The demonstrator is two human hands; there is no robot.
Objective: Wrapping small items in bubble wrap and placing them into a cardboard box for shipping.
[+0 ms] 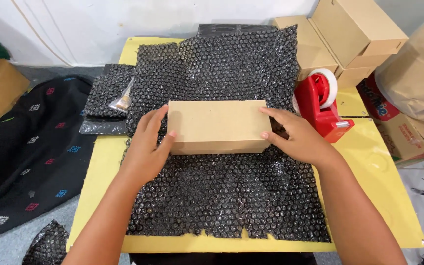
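A plain brown cardboard box (pixel 217 125) lies closed on a sheet of black bubble wrap (pixel 222 191) spread over a yellow table (pixel 384 186). My left hand (pixel 145 147) presses against the box's left end, thumb on its front edge. Against the right end rests my right hand (pixel 295 135), fingers spread along the side. Both hands grip the box between them.
A red tape dispenser (pixel 325 105) with a white roll stands right of the box. Stacked cardboard boxes (pixel 342 37) sit behind it, a brown paper bag (pixel 415 73) at far right. More folded bubble wrap and a small clear bag (pixel 122 100) lie at left; dark patterned cloth (pixel 30 147) covers the floor.
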